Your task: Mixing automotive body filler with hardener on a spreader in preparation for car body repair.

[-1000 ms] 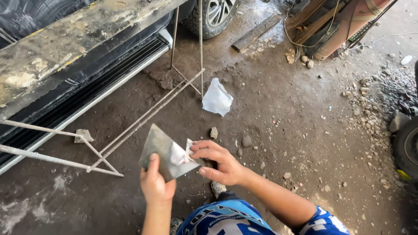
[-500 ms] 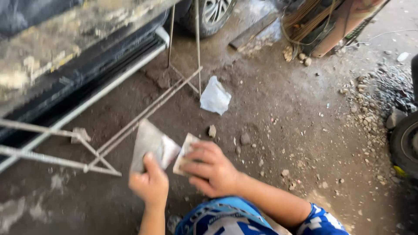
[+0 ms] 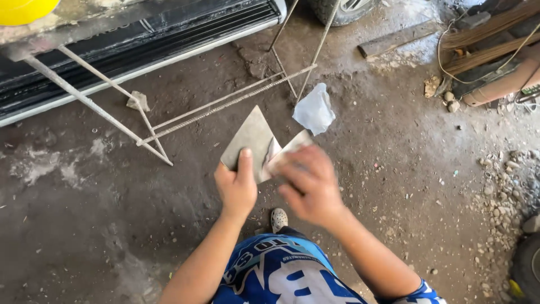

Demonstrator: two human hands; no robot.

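Compared with half a second ago, the view has swung so the metal rod stand [image 3: 152, 121] and the vehicle's running board [image 3: 140, 53] sit higher and further left, and both hands have lifted towards the middle of the frame. The left hand [image 3: 236, 188] is closed on the lower corner of a grey, flat, diamond-shaped metal plate [image 3: 250, 141], thumb pressed on its face. The plate is tilted, dull and scuffed, held above the dirt floor [image 3: 394, 169]. The right hand [image 3: 309, 186], blurred, is closed on a pale folded scrap of sandpaper [image 3: 287, 151] touching the plate's right edge. A crumpled white rag [image 3: 314, 110] lies beyond.
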